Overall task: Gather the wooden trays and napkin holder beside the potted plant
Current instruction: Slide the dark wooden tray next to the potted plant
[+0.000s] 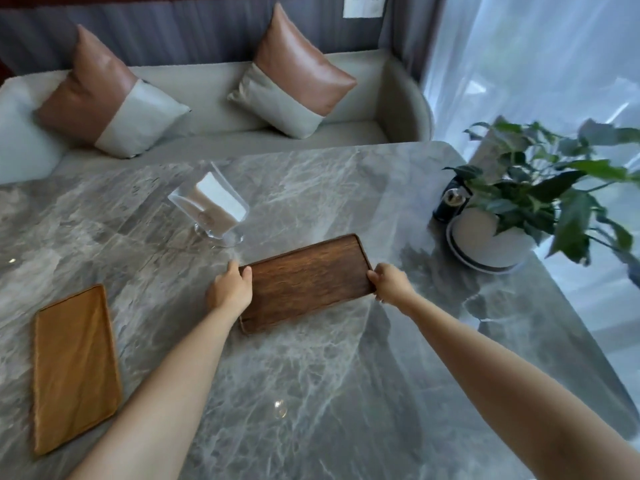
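Dark brown tray (pixel 306 280), orange-tan tray (pixel 74 368), grey veined marble table (pixel 311 393)

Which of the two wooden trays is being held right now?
The dark brown wooden tray at mid-table: the left hand and right hand grip its short ends. The light orange-brown wooden tray lies untouched at far left.

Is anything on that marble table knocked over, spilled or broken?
Nothing spilled or broken. The clear napkin holder appears to lean, though the wide-angle lens may cause that. The light tray lies far from the potted plant; the left hand and right hand hold the dark tray.
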A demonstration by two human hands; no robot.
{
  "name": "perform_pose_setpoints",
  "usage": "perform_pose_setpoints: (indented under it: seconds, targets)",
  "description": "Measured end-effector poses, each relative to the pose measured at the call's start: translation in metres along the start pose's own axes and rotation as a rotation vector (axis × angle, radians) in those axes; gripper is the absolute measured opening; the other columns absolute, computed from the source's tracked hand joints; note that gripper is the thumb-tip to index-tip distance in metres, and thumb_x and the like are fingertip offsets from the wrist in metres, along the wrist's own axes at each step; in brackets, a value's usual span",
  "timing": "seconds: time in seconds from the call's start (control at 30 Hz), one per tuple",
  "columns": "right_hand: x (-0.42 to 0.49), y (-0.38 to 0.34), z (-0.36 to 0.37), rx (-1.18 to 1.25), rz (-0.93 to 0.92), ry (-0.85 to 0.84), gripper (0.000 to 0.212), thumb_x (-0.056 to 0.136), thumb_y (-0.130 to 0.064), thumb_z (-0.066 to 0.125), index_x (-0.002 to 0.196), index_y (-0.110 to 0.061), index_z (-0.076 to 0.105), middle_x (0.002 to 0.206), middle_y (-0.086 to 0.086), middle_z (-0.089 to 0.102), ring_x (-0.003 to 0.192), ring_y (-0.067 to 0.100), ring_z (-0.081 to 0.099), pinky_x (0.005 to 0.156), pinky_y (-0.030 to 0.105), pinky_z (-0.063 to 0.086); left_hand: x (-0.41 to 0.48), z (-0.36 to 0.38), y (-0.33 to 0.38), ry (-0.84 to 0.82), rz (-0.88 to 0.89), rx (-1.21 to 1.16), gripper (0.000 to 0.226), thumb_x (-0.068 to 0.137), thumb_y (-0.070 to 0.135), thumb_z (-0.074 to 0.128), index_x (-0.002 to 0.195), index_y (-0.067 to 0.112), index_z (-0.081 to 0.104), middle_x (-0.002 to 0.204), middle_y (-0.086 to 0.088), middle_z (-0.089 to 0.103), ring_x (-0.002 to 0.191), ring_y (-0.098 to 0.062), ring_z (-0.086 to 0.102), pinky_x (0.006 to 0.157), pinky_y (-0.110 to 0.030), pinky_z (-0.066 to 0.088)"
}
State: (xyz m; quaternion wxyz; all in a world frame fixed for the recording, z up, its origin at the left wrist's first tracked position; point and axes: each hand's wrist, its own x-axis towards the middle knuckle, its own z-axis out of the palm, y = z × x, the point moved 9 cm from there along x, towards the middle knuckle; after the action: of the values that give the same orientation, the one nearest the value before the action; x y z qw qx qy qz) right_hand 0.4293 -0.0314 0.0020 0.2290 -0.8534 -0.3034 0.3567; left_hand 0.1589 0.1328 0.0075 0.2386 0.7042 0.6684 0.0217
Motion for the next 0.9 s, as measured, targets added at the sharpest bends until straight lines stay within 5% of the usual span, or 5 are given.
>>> perform_pose_setpoints:
  seconds: [0.17,0.3,0.47,0.73,0.9]
  targets:
    - [-0.025,0.055,-0.035,0.145,0.095,0.040,0.024,0.094,-0.021,0.048,0.076,-0.007,0.053,0.077,0.014,0.058,0.072,0.026,0.055,0.069,0.036,0.046,0.007,0.010,0.087,-0.015,0.193,0.095,0.038,0.097,0.039,0.029,0.123,0.017,0.045,0.125,-0.021,0.057,0.113,-0.040,0.053,0.091,-0.044,0.043]
    - [-0.042,0.103,-0.055,0.358,0.198,0.147,0.015,0.091,-0.014,0.052,0.079,-0.006,0.052,0.063,0.006,0.054,0.052,0.018,0.050,0.057,0.032,0.046,0.010,0.041,0.154,-0.156,0.288,0.062,0.042,0.096,0.040,0.030,0.131,0.019,0.042,0.135,-0.019,0.048,0.121,-0.038,0.046,0.097,-0.043,0.039]
    - [-0.056,0.142,-0.067,0.569,0.285,0.169,0.007,0.091,-0.007,0.050,0.090,-0.007,0.043,0.072,0.008,0.053,0.050,0.017,0.049,0.035,0.017,0.043,0.004,0.083,0.223,-0.299,0.334,0.102,0.043,0.094,0.039,0.033,0.134,0.024,0.038,0.140,-0.020,0.039,0.127,-0.037,0.039,0.102,-0.043,0.036]
    - [-0.058,0.174,-0.064,0.563,0.418,0.094,0.029,0.093,-0.006,0.049,0.070,-0.015,0.033,0.060,0.008,0.057,0.045,0.015,0.056,0.043,0.025,0.049,-0.003,0.143,0.303,-0.333,0.445,0.231,0.043,0.095,0.036,0.033,0.137,0.027,0.036,0.144,-0.020,0.033,0.133,-0.038,0.031,0.114,-0.050,0.023]
    - [-0.048,0.182,-0.048,0.632,0.465,0.028,0.006,0.095,-0.009,0.045,0.091,-0.005,0.041,0.061,0.010,0.058,0.046,0.015,0.057,0.048,0.028,0.048,-0.004,0.168,0.334,-0.329,0.522,0.290,0.045,0.095,0.036,0.034,0.139,0.032,0.034,0.149,-0.019,0.029,0.137,-0.036,0.026,0.113,-0.049,0.019]
